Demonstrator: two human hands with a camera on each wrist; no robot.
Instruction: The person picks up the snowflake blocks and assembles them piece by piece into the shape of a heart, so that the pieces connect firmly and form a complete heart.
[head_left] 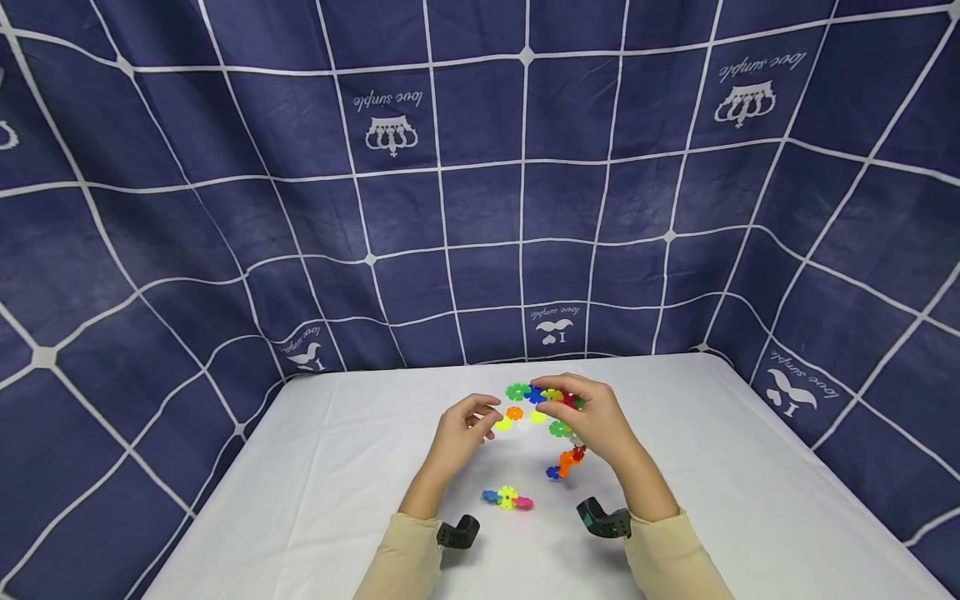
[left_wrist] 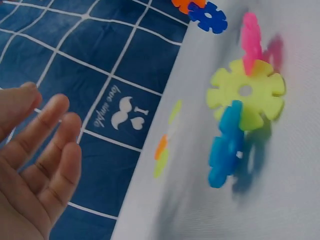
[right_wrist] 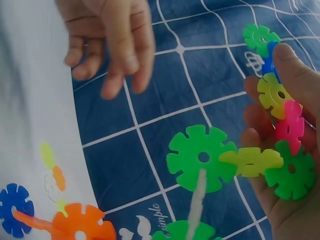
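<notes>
My right hand (head_left: pixel 588 410) is raised over the table and pinches a long chain of interlocking snowflake discs (right_wrist: pixel 203 157) between thumb and fingers. The chain's upper end runs through a green disc (right_wrist: pixel 261 39), a blue one at the thumb, then yellow and pink discs along the fingers. Its lower part bends down past a clear disc to an orange disc (head_left: pixel 567 462) and a blue disc (head_left: pixel 553 472). To the left, my left hand (head_left: pixel 459 429) hovers with loosely bent fingers and nothing in them. In the left wrist view that hand (left_wrist: pixel 37 162) has its fingers spread apart.
A short chain of blue, yellow and pink discs (head_left: pixel 507 498) lies on the white table (head_left: pixel 337 467) near me. Farther back lie yellow discs, an orange disc (head_left: pixel 514 413) and a clear one. A dark blue gridded curtain (head_left: pixel 480 208) encloses the table's back and sides.
</notes>
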